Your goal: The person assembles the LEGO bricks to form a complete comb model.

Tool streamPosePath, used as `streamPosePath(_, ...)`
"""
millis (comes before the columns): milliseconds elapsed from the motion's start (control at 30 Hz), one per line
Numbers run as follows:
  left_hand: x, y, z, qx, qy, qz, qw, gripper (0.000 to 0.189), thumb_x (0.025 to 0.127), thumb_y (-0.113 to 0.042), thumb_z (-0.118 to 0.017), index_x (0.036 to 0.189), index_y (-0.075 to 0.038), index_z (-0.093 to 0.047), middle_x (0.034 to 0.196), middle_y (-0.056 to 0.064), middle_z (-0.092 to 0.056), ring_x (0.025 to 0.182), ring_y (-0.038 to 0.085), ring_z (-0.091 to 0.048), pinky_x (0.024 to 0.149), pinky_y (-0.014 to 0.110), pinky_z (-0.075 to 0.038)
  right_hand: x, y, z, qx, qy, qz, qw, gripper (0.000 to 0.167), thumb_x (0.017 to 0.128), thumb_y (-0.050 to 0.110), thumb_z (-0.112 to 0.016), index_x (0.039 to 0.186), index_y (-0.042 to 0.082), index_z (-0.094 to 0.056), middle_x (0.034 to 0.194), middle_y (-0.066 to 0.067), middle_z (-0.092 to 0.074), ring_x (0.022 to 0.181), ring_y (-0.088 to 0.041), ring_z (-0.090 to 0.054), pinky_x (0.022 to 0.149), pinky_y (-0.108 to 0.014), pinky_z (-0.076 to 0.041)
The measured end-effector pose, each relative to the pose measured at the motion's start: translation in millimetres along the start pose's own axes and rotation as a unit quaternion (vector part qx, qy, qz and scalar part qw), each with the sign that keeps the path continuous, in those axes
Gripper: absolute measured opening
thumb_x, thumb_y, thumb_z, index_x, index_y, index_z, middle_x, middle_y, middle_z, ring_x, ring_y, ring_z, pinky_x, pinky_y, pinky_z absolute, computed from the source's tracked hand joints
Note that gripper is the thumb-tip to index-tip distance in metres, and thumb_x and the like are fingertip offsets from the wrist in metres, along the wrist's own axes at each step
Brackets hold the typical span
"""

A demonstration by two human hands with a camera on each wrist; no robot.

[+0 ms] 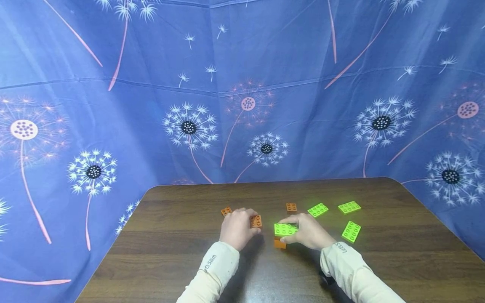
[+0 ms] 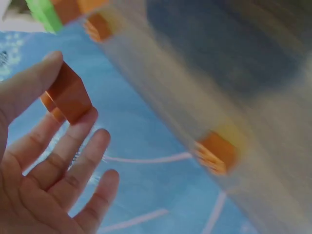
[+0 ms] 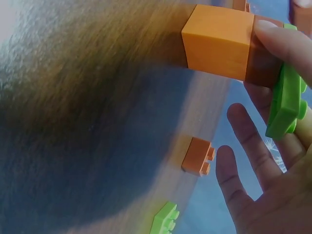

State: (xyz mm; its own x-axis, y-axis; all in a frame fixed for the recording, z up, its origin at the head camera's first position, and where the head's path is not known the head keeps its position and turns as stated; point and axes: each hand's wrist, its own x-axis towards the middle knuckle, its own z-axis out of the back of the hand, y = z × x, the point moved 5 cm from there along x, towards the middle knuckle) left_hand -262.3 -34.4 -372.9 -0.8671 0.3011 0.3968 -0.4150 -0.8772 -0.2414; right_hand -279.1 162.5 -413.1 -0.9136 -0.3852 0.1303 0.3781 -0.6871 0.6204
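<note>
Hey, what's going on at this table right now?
A person's left hand pinches a small orange studded toy brick. The right hand grips a stack of two orange blocks capped by a flat bright green studded brick. Two loose orange bricks and three loose green bricks lie on the brown wood-grain table.

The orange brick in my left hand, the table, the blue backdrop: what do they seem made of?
The orange brick looks like smooth moulded plastic: flat faces, round studs. The table shows wood grain and a soft sheen, so possibly wood or laminate. The blue backdrop seems matt printed fabric, given its creases and folds.
</note>
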Motion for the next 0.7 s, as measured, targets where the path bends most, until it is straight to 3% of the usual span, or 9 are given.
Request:
streamPosePath(133,8.1,-23.8,-2.8,-0.006,0.014,-0.037,0.9992,0.035,0.073,-0.028,-0.092,0.103,-0.016,-0.078,0.088,-0.002,-0.073,0.079,0.017,-0.068,0.070,0.033,-0.052,0.8,-1.4,-0.8,0.006,0.000,-0.013,0.9999,0.047,0.068,0.022,-0.093,0.112,0.014,-0.078,0.112,-0.006,-0.075,0.105,-0.033,-0.064,0.087,-0.049,-0.051)
streamPosePath(300,13.4,-42.1,-12.2,-0.001,0.023,-0.062,0.9978,0.036,0.074,-0.031,-0.092,0.105,-0.018,-0.079,0.086,-0.005,-0.073,0.077,0.012,-0.067,0.070,0.030,-0.052,0.8,-4.4,-3.2,0.015,-0.004,-0.029,0.9995,0.051,0.066,0.021,-0.095,0.113,0.008,-0.077,0.114,-0.009,-0.074,0.110,-0.038,-0.063,0.093,-0.055,-0.050)
streamPosePath(700,17.2,-52.2,-25.7,0.014,0.037,-0.052,0.9979,0.034,0.073,-0.031,-0.092,0.104,-0.020,-0.080,0.087,-0.006,-0.074,0.077,0.011,-0.068,0.067,0.029,-0.050,1.9,-5.6,-3.0,0.034,0.001,-0.022,0.9992,0.042,0.068,0.017,-0.093,0.106,0.008,-0.078,0.107,-0.006,-0.076,0.098,-0.027,-0.068,0.083,-0.043,-0.055)
